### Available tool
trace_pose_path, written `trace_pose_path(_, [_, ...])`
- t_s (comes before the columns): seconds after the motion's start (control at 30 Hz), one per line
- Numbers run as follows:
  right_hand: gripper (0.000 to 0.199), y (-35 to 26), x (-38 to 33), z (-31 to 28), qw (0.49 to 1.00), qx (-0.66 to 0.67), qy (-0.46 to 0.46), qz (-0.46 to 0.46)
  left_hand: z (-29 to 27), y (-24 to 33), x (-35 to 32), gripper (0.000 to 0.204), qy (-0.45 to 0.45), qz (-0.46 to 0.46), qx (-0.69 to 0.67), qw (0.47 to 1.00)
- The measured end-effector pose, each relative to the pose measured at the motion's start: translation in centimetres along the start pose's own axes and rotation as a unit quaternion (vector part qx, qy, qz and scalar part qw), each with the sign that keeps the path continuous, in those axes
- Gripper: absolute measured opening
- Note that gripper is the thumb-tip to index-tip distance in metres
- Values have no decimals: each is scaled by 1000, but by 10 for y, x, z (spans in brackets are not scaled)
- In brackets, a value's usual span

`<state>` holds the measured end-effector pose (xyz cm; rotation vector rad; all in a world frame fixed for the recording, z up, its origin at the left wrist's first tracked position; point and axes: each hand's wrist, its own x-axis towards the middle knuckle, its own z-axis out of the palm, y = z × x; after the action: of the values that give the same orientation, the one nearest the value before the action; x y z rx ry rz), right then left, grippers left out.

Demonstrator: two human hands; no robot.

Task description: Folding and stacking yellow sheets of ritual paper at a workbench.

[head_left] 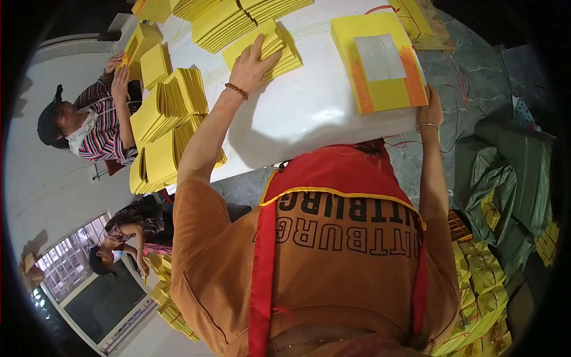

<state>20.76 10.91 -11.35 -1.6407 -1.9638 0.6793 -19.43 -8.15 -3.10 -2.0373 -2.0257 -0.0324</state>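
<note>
My left hand (251, 66) lies with fingers spread on a small bundle of folded yellow paper (286, 55) on the white table. Its fingertips press the top of the bundle. At the table's near right corner my right hand (432, 108) touches the corner of a flat yellow paper stack (386, 92). That stack has a silver-grey rectangle (380, 58) in its middle and an orange band on either side. The right fingers are partly hidden at the edge, so whether they grip the stack cannot be told.
More folded yellow bundles (169, 113) line the table's left and far sides. A person in a striped shirt (101, 128) handles yellow paper at the left; another person (134, 226) works further back. Green plastic sacks (505, 172) and yellow bundles (479, 279) are at the right.
</note>
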Motion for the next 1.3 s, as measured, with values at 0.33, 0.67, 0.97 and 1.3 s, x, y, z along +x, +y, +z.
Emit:
trace_pose_path(0.33, [44, 11, 4, 6, 1000, -5, -2, -10, 0, -3, 4, 44, 41, 13, -29, 999])
trace_pose_path(0.67, [45, 8, 3, 3, 1000, -5, 8, -1, 8, -10, 2, 43, 21, 48, -23, 998])
trace_pose_path(0.97, [45, 10, 2, 3, 1000, -23, 7, 15, 3, 10, 5, 41, 35, 17, 29, 999])
trace_pose_path(1.3, [43, 4, 1, 0, 999, -18, 11, 33, 6, 19, 6, 44, 28, 16, 43, 999])
